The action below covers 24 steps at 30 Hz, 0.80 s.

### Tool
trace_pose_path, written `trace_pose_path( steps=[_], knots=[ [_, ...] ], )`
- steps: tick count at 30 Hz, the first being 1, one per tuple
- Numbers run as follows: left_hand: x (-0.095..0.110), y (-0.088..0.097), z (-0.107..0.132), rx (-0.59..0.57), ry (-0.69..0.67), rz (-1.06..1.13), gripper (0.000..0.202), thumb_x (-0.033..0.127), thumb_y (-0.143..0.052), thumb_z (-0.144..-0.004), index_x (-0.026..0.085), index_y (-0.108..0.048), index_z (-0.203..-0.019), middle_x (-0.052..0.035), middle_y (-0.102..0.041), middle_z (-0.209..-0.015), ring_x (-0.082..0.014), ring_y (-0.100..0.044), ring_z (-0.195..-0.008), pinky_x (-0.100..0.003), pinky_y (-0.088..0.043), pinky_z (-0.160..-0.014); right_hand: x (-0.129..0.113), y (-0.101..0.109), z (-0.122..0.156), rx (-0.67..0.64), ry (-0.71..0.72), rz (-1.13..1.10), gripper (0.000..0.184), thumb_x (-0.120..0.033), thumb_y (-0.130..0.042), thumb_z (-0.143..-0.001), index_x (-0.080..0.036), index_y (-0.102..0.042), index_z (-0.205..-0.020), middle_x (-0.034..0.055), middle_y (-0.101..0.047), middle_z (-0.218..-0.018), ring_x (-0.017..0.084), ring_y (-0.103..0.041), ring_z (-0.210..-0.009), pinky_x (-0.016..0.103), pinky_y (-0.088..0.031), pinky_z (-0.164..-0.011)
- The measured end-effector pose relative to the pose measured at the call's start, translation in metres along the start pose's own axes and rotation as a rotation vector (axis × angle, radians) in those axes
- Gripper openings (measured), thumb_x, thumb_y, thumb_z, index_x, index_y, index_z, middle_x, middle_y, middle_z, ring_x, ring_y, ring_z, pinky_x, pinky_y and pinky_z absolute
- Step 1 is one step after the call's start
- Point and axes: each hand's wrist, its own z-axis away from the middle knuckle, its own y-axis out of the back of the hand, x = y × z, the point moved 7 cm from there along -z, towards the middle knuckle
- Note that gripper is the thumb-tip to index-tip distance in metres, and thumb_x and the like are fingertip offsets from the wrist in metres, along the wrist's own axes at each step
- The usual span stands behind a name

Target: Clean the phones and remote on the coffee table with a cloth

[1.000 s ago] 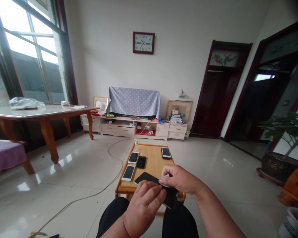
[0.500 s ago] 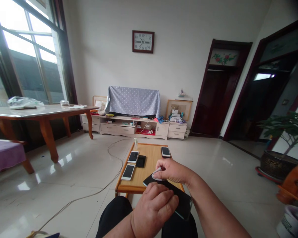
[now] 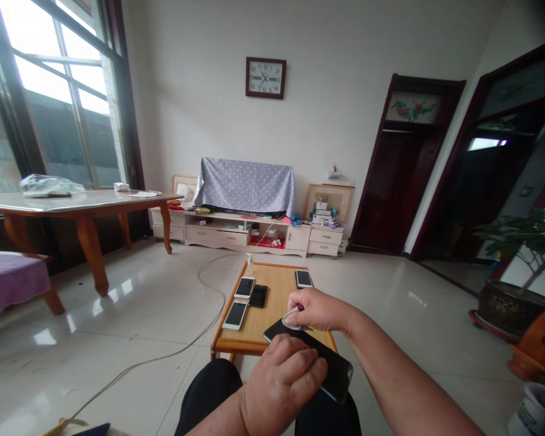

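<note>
A black smartphone (image 3: 337, 370) is held tilted above my lap by my left hand (image 3: 285, 378), whose fingers wrap over its near edge. My right hand (image 3: 312, 310) pinches a folded white cloth (image 3: 292, 319) and presses it on the phone's far end. On the small wooden table (image 3: 277, 303) beyond lie a white phone (image 3: 244, 287), a second white phone (image 3: 235, 315) and a black phone (image 3: 258, 296) at the left. Another white-framed phone (image 3: 304, 278) lies at the far right of the tabletop, past my right hand. My palms and the phone's underside are hidden.
A small pump bottle (image 3: 249, 263) stands at the table's far left corner. A cable (image 3: 172, 351) runs over the tiled floor on the left. Farther off are a low cabinet (image 3: 215, 235), a large table (image 3: 86, 204) and a potted plant (image 3: 504, 303).
My right hand has shifted very slightly right with the cloth along the phone. The left hand keeps its grip. The whole view has moved a little.
</note>
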Motion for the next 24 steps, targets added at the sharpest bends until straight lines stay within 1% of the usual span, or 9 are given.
trace_pose_path(
  steps=[4,7,10,15,20,24],
  knots=[
    [-0.015,0.001,0.012,-0.005,0.056,0.001,0.027,0.016,-0.056,-0.098,0.02,-0.063,-0.124,-0.0055,-0.073,-0.111,-0.0178,-0.062,-0.102,-0.035,-0.053,-0.088,0.01,0.006,0.021,-0.032,-0.025,-0.069,0.025,-0.039,-0.077,-0.076,-0.019,-0.064,-0.081,-0.0029,-0.062,-0.071,0.013,-0.055,-0.065,0.021,-0.04,-0.056],
    [-0.027,-0.002,0.021,-0.013,0.092,0.0,0.029,0.014,-0.057,-0.097,0.018,-0.062,-0.125,-0.0064,-0.072,-0.113,-0.0195,-0.06,-0.103,-0.037,-0.052,-0.088,0.009,0.008,0.039,-0.043,-0.025,-0.077,0.027,-0.041,-0.077,-0.078,-0.018,-0.064,-0.081,-0.0031,-0.061,-0.072,0.013,-0.053,-0.066,0.021,-0.039,-0.058],
    [-0.035,-0.004,0.025,-0.001,0.115,-0.037,0.031,0.014,-0.058,-0.096,0.018,-0.063,-0.126,-0.0074,-0.071,-0.114,-0.0206,-0.059,-0.104,-0.038,-0.051,-0.09,0.007,0.009,0.049,-0.033,-0.02,-0.081,0.026,-0.041,-0.076,-0.08,-0.018,-0.063,-0.083,-0.0033,-0.06,-0.073,0.013,-0.051,-0.067,0.022,-0.039,-0.06],
    [-0.044,-0.01,0.023,-0.023,0.142,-0.101,0.028,0.016,-0.056,-0.097,0.02,-0.065,-0.122,-0.0069,-0.07,-0.109,-0.02,-0.061,-0.102,-0.037,-0.051,-0.09,0.007,0.01,0.051,0.102,-0.055,-0.05,0.022,-0.037,-0.074,-0.079,-0.019,-0.061,-0.079,-0.0043,-0.059,-0.07,0.012,-0.051,-0.065,0.022,-0.038,-0.058],
    [-0.053,-0.012,0.025,-0.041,0.184,-0.143,0.026,0.016,-0.055,-0.097,0.02,-0.066,-0.121,-0.0071,-0.07,-0.107,-0.021,-0.061,-0.101,-0.037,-0.05,-0.089,0.004,-0.005,0.053,0.104,-0.057,-0.128,0.019,-0.036,-0.071,-0.081,-0.02,-0.062,-0.082,-0.0036,-0.06,-0.069,0.012,-0.05,-0.061,0.022,-0.036,-0.053],
    [-0.053,-0.015,0.028,-0.064,0.197,-0.133,0.026,0.016,-0.054,-0.098,0.021,-0.065,-0.12,-0.0064,-0.069,-0.107,-0.0212,-0.06,-0.1,-0.038,-0.05,-0.089,0.014,-0.001,0.051,0.256,-0.106,-0.074,0.02,-0.036,-0.071,-0.08,-0.02,-0.059,-0.076,-0.0047,-0.058,-0.065,0.012,-0.05,-0.058,0.022,-0.037,-0.054]
  ],
)
